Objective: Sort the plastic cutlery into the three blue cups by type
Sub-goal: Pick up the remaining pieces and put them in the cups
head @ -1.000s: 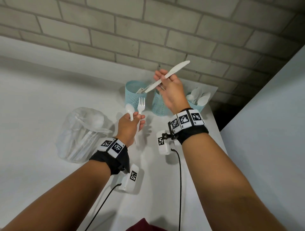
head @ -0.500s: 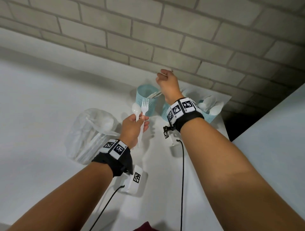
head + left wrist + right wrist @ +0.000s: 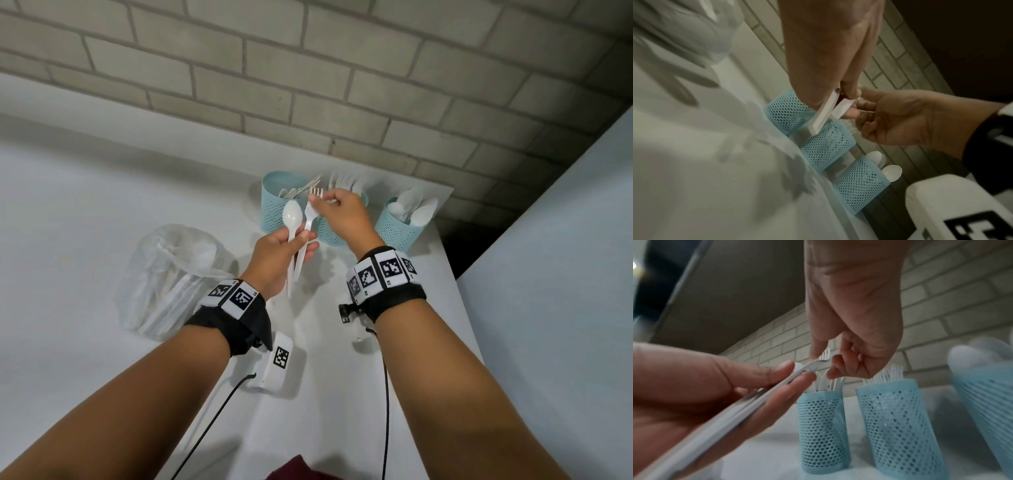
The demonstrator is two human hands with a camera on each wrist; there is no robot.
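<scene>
Cutlery is coming out of our left hand (image 3: pixel 274 253), which is clasping a white spoon (image 3: pixel 292 219) and fork (image 3: pixel 310 219) by their handles. Our right hand (image 3: pixel 342 216) is pinching the fork's neck just in front of the 3 blue cups (image 3: pixel 394 229). We are judging it best to draw it straight out, then drop it tines-up into the middle cup (image 3: pixel 898 421), where forks are already standing.

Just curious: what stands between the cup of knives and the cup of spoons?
The third blue cup, holding forks, stands between the knife cup and the spoon cup. The head view shows it, partly behind the right hand.
</scene>
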